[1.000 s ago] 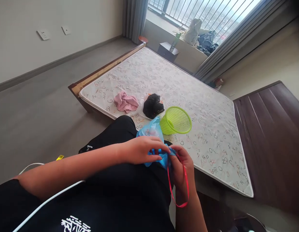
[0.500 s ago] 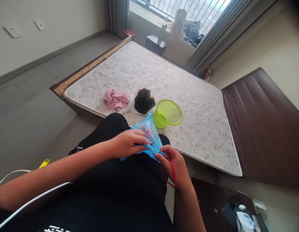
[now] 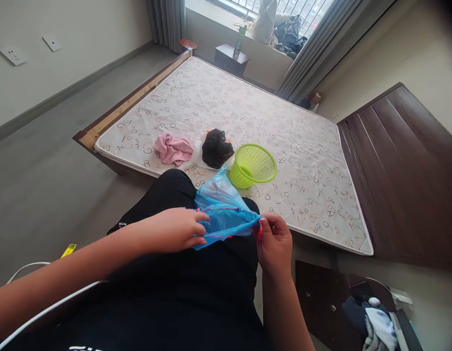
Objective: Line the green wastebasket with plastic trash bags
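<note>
A thin blue plastic bag (image 3: 223,209) with a red drawstring is stretched across my lap between both hands. My left hand (image 3: 176,229) is closed, pinching the bag's left edge. My right hand (image 3: 275,239) is closed on the bag's right corner, where the red string bunches. Just beyond the bag, a lime-green plastic basket (image 3: 253,166) lies on its side on the mattress (image 3: 247,112).
A crumpled pink cloth (image 3: 173,149) and a black bundle (image 3: 216,147) lie on the letter-printed mattress near its front edge. A dark wooden headboard (image 3: 404,170) stands at the right. A dark cabinet (image 3: 321,302) and clothes sit at the lower right. A white cable (image 3: 46,312) crosses my lap.
My hands have moved apart, pulling the blue bag open and taut. The red drawstring loop that hung below my right hand is now gathered at its fingers.
</note>
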Available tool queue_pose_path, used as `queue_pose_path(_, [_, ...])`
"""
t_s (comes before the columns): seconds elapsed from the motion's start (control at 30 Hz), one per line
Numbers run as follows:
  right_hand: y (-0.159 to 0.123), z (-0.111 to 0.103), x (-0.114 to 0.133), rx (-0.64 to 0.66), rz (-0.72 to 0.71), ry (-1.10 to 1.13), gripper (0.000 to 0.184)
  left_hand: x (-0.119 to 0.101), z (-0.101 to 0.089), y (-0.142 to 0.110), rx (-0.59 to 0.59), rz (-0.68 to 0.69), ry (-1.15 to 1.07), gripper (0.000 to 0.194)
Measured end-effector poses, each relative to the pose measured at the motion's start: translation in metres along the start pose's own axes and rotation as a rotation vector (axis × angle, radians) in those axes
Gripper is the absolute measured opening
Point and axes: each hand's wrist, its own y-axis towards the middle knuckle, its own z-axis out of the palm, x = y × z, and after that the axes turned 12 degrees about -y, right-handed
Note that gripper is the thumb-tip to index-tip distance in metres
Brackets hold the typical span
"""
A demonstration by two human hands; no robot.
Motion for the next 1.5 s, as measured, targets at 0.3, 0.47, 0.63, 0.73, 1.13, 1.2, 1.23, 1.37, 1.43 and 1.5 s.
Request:
queue_pose_path(0.3, [-0.012, 0.027, 0.023, 0.105, -0.219, -0.012, 0.009, 0.005, 0.041, 0.044, -0.204, 0.008, 0.249, 0.025])
queue_pose_path(0.47, [-0.014, 0.032, 0.033, 0.325, -0.376, -0.028, 0.009, 0.053, 0.051, 0.049, -0.302, -0.071, 0.075, 0.028])
queue_pose_path(0.63, [-0.012, 0.033, 0.028, 0.356, -0.346, -0.045, 0.017, 0.039, 0.028, 0.036, -0.44, 0.252, -0.046, 0.027])
queue_pose_path(0.73, [-0.012, 0.034, 0.031, 0.364, -0.385, -0.041, 0.015, 0.025, 0.03, 0.043, -0.656, 0.276, -0.073, 0.023])
queue_pose_path(1.13, [-0.01, 0.024, 0.009, 0.158, -0.158, 0.113, 0.023, 0.039, 0.023, 0.052, -0.323, -0.117, -0.082, 0.028])
queue_pose_path(1.2, [-0.004, 0.025, 0.001, 0.058, -0.015, 0.175, 0.027, 0.035, 0.015, 0.051, -0.339, -0.198, -0.087, 0.027])
queue_pose_path(1.23, [-0.001, 0.027, -0.003, 0.009, 0.051, 0.2, 0.03, 0.03, 0.012, 0.049, -0.356, -0.222, -0.089, 0.027])
queue_pose_path(1.37, [0.009, 0.036, -0.017, 0.018, 0.091, 0.247, 0.056, 0.007, 0.008, 0.045, -0.335, -0.278, -0.122, 0.028])
queue_pose_path(1.43, [0.01, 0.04, -0.019, 0.064, 0.047, 0.219, 0.076, -0.003, 0.006, 0.042, -0.319, -0.29, -0.162, 0.032])
queue_pose_path(1.5, [0.008, 0.044, -0.017, 0.078, 0.04, 0.148, 0.092, -0.012, 0.004, 0.039, -0.3, -0.312, -0.197, 0.036])
